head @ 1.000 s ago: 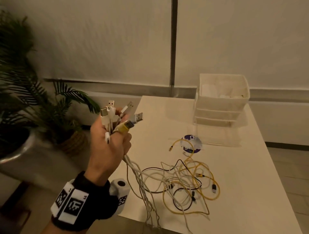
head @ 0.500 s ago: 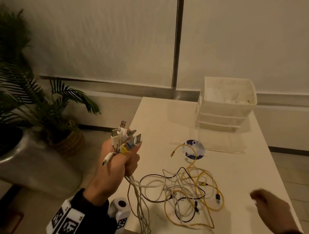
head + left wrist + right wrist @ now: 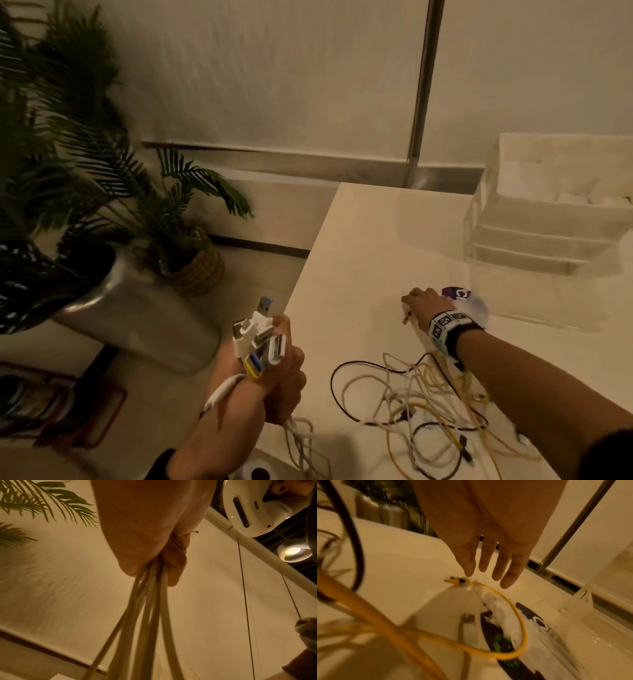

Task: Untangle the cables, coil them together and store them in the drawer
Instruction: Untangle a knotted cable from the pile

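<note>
— The left hand (image 3: 274, 373) is fisted round a bunch of white and yellow cable plugs (image 3: 258, 339), cords trailing down to the white table (image 3: 370, 240). The right hand (image 3: 489, 550) has its fingers straight and spread, tips just above the yellow cable's loose connector (image 3: 455, 580).

— And the rest?

— A tangle of yellow, white and black cables (image 3: 428, 404) at six o'clock from that hand. The clear plastic drawer unit (image 3: 548, 222) sits at two o'clock.

— So how should the pick go?

— I'd pinch the plug itself, not the cord, then draw it slowly towards the fist, watching for loops that tighten.
</note>
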Demonstrator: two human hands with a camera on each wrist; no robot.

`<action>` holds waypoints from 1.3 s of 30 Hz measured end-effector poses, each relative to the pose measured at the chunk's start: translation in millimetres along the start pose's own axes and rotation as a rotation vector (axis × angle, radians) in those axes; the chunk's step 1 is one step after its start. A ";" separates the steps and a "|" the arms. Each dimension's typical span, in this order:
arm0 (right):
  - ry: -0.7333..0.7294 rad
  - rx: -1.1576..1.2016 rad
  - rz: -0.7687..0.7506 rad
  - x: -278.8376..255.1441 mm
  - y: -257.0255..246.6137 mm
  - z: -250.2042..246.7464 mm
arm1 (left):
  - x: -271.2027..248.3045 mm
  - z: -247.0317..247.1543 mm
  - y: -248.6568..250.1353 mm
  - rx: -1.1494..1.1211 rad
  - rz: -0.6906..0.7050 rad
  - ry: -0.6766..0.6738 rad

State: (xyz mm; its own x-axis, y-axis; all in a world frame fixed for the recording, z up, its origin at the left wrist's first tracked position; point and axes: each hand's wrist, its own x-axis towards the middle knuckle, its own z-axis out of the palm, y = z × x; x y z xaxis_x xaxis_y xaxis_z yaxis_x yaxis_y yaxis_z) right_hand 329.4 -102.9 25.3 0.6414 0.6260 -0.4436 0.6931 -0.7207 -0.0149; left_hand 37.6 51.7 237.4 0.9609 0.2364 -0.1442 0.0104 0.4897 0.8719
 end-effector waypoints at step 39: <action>0.896 1.492 -0.223 -342.9 -75.5 -166.8 | 9.3 153.7 -3.4 0.092 0.169 -0.142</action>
State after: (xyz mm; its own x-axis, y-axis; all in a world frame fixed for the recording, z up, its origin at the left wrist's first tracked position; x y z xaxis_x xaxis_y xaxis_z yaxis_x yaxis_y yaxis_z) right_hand 112.0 -213.4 328.0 0.9080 0.3285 0.2600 0.2465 0.0829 -0.9656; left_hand 89.0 -76.8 305.0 0.9802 0.1855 0.0691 -0.1354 0.3733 0.9178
